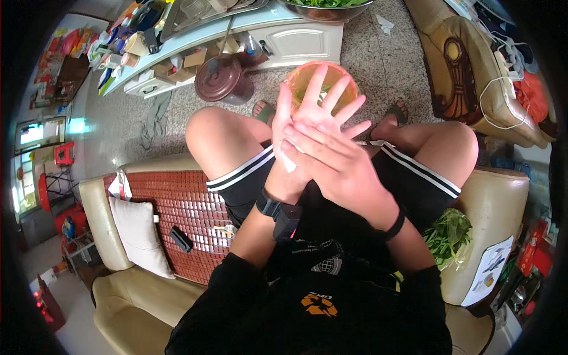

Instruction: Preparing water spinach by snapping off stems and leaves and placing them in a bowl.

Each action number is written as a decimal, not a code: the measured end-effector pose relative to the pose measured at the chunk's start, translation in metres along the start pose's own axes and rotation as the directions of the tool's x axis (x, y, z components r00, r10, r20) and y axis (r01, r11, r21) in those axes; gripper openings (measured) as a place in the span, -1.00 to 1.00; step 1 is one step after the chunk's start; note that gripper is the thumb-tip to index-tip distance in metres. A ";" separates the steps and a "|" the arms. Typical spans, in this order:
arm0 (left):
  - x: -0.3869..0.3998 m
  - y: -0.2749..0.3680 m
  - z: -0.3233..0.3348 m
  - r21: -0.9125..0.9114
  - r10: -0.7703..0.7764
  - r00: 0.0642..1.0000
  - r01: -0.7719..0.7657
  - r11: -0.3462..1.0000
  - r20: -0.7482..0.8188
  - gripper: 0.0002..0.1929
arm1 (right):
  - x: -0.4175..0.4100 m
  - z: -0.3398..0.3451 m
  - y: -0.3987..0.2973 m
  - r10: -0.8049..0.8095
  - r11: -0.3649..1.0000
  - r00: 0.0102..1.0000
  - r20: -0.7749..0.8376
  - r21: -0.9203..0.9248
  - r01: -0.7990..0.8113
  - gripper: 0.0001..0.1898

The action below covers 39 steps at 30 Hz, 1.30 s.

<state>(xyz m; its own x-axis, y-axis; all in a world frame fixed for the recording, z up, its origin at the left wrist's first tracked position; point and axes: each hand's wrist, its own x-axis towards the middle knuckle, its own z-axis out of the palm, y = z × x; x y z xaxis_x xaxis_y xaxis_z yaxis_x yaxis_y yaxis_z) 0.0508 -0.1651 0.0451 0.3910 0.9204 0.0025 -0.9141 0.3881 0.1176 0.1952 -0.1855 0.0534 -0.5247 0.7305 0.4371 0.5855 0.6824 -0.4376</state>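
Note:
With its palm up and fingers spread, my left hand [306,115] is held over an orange-rimmed, lined plastic bin [353,84] on the floor. My right hand [335,157] lies across that palm, fingers together, pressing a small white tissue [289,165] against it. Most of the tissue is hidden under the fingers. A little green matter shows inside the bin, partly behind my left fingers. Beside my right arm, a bunch of leafy greens [448,237] rests on the sofa. More greens [328,2] fill a metal bowl [328,12] at the top.
A lidded dark red bucket [224,82] stands by a white cabinet [301,43]. A grey cloth [155,117] lies on the floor. To the left on the sofa are a black case-like object [180,239] and a pale cushion [140,235]. An armchair [470,75] stands at upper right.

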 end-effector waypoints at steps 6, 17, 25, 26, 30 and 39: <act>-0.003 0.001 -0.020 -0.131 -0.069 0.985 0.048 0.990 -0.159 -0.29 | 0.020 -0.001 0.059 0.043 0.989 0.982 -0.186 -0.132 -0.068 -0.57; -0.016 -0.013 -0.059 0.543 0.229 0.888 0.026 0.839 -0.398 -0.68 | 0.001 0.055 0.022 0.342 0.854 0.938 -0.061 0.437 -0.282 -0.26; -0.012 -0.010 -0.079 0.763 0.365 0.853 0.059 0.643 -0.373 -0.79 | -0.004 0.042 0.022 0.513 0.762 0.847 -0.139 0.527 -0.375 -0.70; -0.007 -0.007 -0.068 0.706 0.289 0.844 0.141 0.694 -0.452 -0.76 | -0.006 0.039 0.026 0.488 0.800 0.854 -0.178 0.481 -0.357 -0.70; -0.009 0.020 -0.056 0.614 0.127 0.828 0.292 0.733 -0.546 -0.64 | -0.002 0.051 0.033 0.426 0.841 0.850 -0.310 0.483 -0.245 -0.80; 0.111 0.074 -0.173 0.976 0.227 0.952 0.215 -0.018 -0.205 -0.65 | -0.096 -0.115 -0.049 0.396 0.897 0.918 0.029 0.204 -0.393 -0.42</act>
<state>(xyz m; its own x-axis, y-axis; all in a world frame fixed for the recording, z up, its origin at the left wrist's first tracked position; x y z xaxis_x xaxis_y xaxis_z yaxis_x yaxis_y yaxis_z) 0.0084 -0.0260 -0.1173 0.1429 0.9742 -0.1749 0.2054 0.1437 0.9681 0.2882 -0.2926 0.1236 -0.2677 0.9415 0.2049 0.6053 0.3298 -0.7244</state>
